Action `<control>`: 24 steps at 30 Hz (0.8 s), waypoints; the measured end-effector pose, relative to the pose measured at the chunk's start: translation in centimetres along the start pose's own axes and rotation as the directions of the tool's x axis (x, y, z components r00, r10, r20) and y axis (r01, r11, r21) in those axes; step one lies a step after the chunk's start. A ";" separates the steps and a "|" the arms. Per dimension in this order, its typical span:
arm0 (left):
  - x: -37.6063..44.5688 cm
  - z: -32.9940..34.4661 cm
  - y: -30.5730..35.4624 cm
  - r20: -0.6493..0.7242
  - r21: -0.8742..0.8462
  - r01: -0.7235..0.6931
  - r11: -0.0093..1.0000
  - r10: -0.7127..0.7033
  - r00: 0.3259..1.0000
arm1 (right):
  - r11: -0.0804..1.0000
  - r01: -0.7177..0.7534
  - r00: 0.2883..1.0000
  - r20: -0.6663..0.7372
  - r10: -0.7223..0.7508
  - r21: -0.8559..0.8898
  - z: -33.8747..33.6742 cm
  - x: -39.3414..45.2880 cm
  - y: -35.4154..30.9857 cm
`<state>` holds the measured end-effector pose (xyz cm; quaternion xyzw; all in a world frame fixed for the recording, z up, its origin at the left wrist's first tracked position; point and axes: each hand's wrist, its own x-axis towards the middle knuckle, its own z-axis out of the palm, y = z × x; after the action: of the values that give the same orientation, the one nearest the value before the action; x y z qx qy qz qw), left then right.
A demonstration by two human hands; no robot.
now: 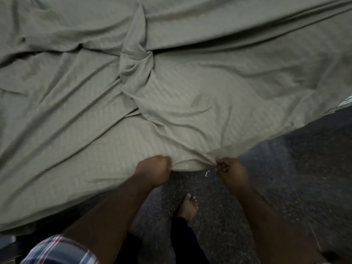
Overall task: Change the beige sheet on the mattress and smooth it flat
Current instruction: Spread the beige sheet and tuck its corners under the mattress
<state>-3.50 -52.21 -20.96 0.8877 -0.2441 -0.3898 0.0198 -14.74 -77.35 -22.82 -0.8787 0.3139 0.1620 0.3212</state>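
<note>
Speckled floor (285,178) borders the bed, where the beige sheet (171,92) lies rumpled. The left hand (154,171) and right hand (231,169) each grip its near edge, slightly apart. Pull evenly outward to draw the central bunch flat.

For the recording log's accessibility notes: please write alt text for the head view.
Both hands, left hand and right hand, grip the near edge of a rumpled beige sheet spread over a bed. A thick twisted fold runs up its middle. Below, a bare foot stands on the dark speckled floor.
</note>
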 end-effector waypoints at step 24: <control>-24.3 11.8 -34.4 0.102 -0.953 0.303 -0.025 -0.965 0.242 | 0.806 0.589 0.804 0.150 -0.576 -0.061 18.6 -11.3 -20.9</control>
<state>-11.44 -9.19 -20.32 0.7911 0.5088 -0.0735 0.3316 -11.10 -47.45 -21.43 -0.9362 -0.0005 0.1261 0.3280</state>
